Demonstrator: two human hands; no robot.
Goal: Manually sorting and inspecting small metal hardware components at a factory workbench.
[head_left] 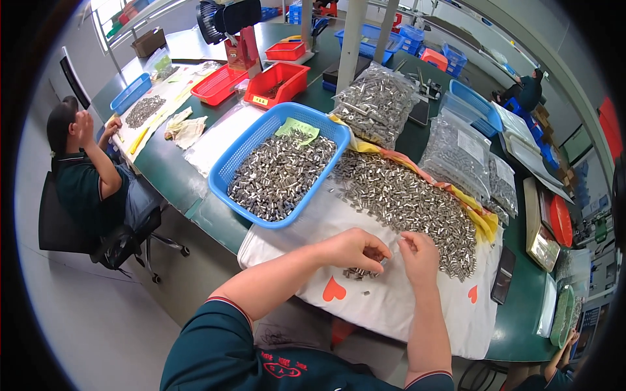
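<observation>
The left hand [355, 250] curls its fingers, the right hand [420, 257] bunches its own just beside; whether either grips something I cannot tell. A small cluster of metal pieces [357, 274] lies beneath the left; the main heap [411, 203] spreads beyond. White cloth [391, 316] leaves open room nearer the body; a blue basket [334, 124] bounds the left, near the edge of the desk [523, 313].

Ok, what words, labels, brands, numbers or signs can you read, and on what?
Red lettering on the green shirt: not copied here.
Yellow label on the red bin: too small.
Green slip in the blue basket: marks unreadable.
White label on a clear bag: too small.
</observation>
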